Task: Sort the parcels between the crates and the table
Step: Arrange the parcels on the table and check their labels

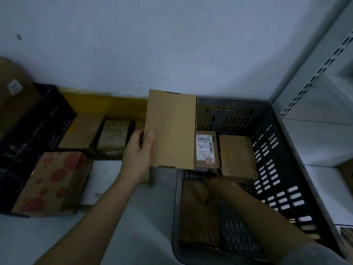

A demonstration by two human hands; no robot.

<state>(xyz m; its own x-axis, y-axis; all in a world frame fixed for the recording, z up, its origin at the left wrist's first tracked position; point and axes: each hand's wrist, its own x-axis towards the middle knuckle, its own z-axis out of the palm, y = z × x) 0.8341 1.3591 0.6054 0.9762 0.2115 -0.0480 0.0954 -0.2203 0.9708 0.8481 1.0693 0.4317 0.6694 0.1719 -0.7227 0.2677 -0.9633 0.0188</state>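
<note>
Right hand (210, 185) reaches down into the grey crate (282, 150), grip unclear; left hand (138, 152) pinches a flat carton (172, 129).

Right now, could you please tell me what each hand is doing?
Left hand: grips the plain cardboard box by its left edge.
Right hand: reaches into the grey crate; its grip cannot be told.

The flat box (172, 129) is plain brown cardboard, matt and smooth. The crate (282, 169) is dark grey plastic with slotted walls, dull in finish. Inside it, a cardboard parcel (207, 150) bears a white paper label. The spotted box (51, 180) is printed cardboard. The shelf upright (315, 73) is painted, perforated metal.
</note>
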